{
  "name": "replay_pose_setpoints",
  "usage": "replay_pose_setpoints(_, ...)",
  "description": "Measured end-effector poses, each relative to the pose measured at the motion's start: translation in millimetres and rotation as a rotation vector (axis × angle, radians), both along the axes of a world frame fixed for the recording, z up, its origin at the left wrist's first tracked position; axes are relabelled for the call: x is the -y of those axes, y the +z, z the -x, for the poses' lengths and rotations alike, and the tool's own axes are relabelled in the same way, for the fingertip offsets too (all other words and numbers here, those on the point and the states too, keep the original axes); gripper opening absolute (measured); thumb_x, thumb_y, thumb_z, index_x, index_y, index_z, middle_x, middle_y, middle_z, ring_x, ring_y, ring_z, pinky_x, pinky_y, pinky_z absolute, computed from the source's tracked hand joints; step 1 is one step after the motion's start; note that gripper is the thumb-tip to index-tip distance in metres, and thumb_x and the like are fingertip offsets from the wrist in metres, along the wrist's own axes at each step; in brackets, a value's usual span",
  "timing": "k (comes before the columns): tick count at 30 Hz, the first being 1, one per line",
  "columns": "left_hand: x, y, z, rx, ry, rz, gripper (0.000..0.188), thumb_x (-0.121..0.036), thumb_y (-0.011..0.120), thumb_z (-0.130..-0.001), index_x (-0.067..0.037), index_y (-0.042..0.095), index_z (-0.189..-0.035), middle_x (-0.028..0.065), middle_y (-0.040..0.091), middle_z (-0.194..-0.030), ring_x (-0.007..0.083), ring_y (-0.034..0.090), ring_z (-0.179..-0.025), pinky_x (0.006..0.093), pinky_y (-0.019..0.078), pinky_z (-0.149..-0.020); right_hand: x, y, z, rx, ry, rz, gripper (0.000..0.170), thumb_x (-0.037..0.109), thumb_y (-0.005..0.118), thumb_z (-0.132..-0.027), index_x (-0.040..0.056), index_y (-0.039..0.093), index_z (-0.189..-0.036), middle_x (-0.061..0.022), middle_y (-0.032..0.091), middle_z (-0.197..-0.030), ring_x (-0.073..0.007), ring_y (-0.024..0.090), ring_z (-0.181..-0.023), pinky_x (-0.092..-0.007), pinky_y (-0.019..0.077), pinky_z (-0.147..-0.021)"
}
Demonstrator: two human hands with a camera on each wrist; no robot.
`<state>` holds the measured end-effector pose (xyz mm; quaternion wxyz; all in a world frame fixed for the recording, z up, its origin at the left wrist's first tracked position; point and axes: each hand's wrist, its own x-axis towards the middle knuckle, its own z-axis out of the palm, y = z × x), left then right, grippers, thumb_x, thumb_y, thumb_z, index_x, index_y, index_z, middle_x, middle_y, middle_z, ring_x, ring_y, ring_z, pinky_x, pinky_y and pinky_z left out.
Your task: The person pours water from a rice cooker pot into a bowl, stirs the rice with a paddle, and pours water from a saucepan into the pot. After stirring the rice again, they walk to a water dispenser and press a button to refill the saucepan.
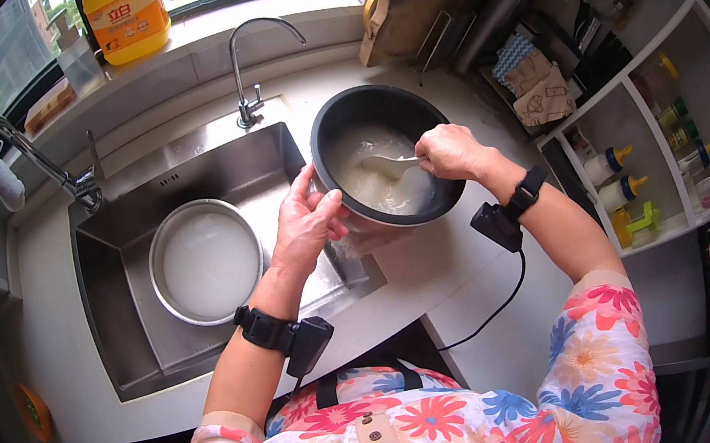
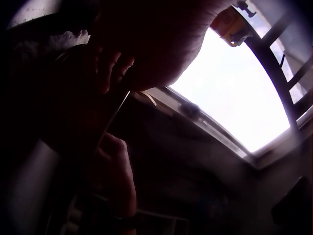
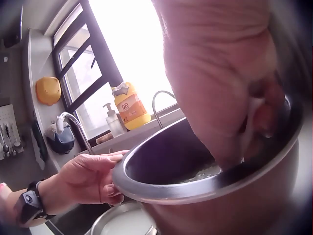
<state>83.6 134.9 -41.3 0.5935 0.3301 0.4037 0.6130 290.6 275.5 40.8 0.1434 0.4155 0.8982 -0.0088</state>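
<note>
In the head view a dark-lined rice cooker pot (image 1: 328, 135) leans toward the sink on the counter's edge, holding cloudy water with pale grains. My left hand (image 1: 306, 222) grips its left side, thumb up at the rim and fingers against the outer wall. Inside, a white spoon (image 1: 390, 164) dips into the cloudy water (image 1: 369, 188); my right hand (image 1: 451, 153) holds its handle over the right rim. From the right wrist, the pot (image 3: 195, 192), the left hand (image 3: 90, 176) and the right hand (image 3: 230, 83) show close up, the spoon mostly hidden. The left wrist view is very dark.
A round metal pan (image 1: 160, 287) of whitish liquid sits in the steel sink (image 1: 149, 361), left of the pot. Two faucets (image 1: 86, 187) rise behind the sink. A yellow detergent jug (image 1: 127, 23) stands on the sill. At right is a shelf (image 1: 640, 108) with bottles.
</note>
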Motion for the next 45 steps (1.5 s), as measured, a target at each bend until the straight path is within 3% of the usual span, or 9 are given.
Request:
replay_pose_setpoints(7,0,1,0,0.011,0.000,0.001,0.065,-0.010,0.059,-0.086,0.000,0.023,-0.139,0.0095,0.062,-0.072,0.0120,0.058,-0.049,0.0219,0.0480,-0.043,-16,14,-3,-0.118,-0.088,-0.127,0.013,0.015,0.059,-0.072,0.0108,0.069,-0.080,-0.0130,0.066,-0.081,-0.0313,0.062,-0.084,-0.0412,0.0498,-0.074)
replay_pose_setpoints(11,1,4,-1,0.007,0.003,0.001,0.064,-0.010,0.059,-0.086,0.000,0.024,-0.139,0.0094,0.062,-0.072,0.0120,0.058,-0.049,0.0217,0.0478,-0.043,-13,8,-2,0.046,-0.046,-0.166,0.014,0.009,0.056,-0.070,0.0076,0.068,-0.078,-0.0145,0.066,-0.080,-0.0318,0.063,-0.084,-0.0407,0.0508,-0.071)
replay_pose_setpoints(17,2,6,-2,0.006,0.007,0.004,0.062,-0.010,0.059,-0.086,-0.002,0.026,-0.139,0.0075,0.061,-0.071,0.0103,0.057,-0.049,0.0203,0.0452,-0.042,10,22,3,0.070,0.024,0.256,0.016,0.007,0.054,-0.067,0.0050,0.068,-0.074,-0.0151,0.064,-0.073,-0.0295,0.063,-0.074,-0.0379,0.0503,-0.066)
replay_pose_setpoints(21,2,6,-2,0.001,0.016,0.019,0.062,-0.011,0.058,-0.086,-0.003,0.027,-0.139,0.0054,0.060,-0.070,0.0088,0.055,-0.049,0.0194,0.0430,-0.042,14,23,3,-0.079,-0.063,0.552,0.019,0.012,0.059,-0.071,-0.0005,0.068,-0.082,-0.0111,0.061,-0.060,-0.0178,0.059,-0.054,-0.0297,0.0476,-0.054)
replay_pose_setpoints(26,1,5,0,0.007,0.011,0.010,0.063,-0.011,0.060,-0.086,-0.002,0.026,-0.139,0.0078,0.061,-0.071,0.0106,0.057,-0.049,0.0202,0.0451,-0.043,24,27,2,-0.268,-0.167,0.600,0.023,0.013,0.058,-0.074,-0.0013,0.067,-0.089,-0.0089,0.061,-0.062,-0.0157,0.060,-0.057,-0.0268,0.0485,-0.056)
replay_pose_setpoints(29,0,3,-1,0.011,0.006,0.004,0.064,-0.012,0.061,-0.086,-0.001,0.025,-0.138,0.0099,0.063,-0.071,0.0125,0.059,-0.049,0.0210,0.0471,-0.044,20,8,1,-0.287,-0.098,0.599,0.022,0.014,0.058,-0.072,0.0021,0.068,-0.087,-0.0132,0.065,-0.070,-0.0201,0.064,-0.063,-0.0314,0.0511,-0.062)
replay_pose_setpoints(32,1,3,0,0.017,0.004,0.006,0.064,-0.012,0.061,-0.086,-0.001,0.026,-0.138,0.0094,0.063,-0.071,0.0124,0.059,-0.049,0.0208,0.0470,-0.044,18,0,3,-0.101,-0.019,0.243,0.017,0.016,0.060,-0.071,0.0082,0.069,-0.083,-0.0142,0.065,-0.080,-0.0317,0.062,-0.082,-0.0406,0.0496,-0.073)
replay_pose_setpoints(41,1,1,1,0.015,0.005,0.003,0.063,-0.012,0.061,-0.086,-0.001,0.027,-0.138,0.0091,0.062,-0.071,0.0120,0.059,-0.049,0.0211,0.0469,-0.044,-5,3,-4,-0.005,-0.085,-0.108,0.014,0.018,0.058,-0.074,0.0092,0.068,-0.077,-0.0149,0.065,-0.081,-0.0328,0.062,-0.083,-0.0416,0.0497,-0.074)
replay_pose_setpoints(45,1,3,-1,0.004,0.021,0.015,0.063,-0.012,0.061,-0.086,-0.001,0.027,-0.138,0.0091,0.062,-0.071,0.0118,0.058,-0.049,0.0210,0.0467,-0.044,-10,8,-6,-0.121,-0.112,-0.196,0.015,0.016,0.056,-0.073,0.0090,0.068,-0.079,-0.0156,0.066,-0.083,-0.0333,0.063,-0.084,-0.0413,0.0503,-0.075)
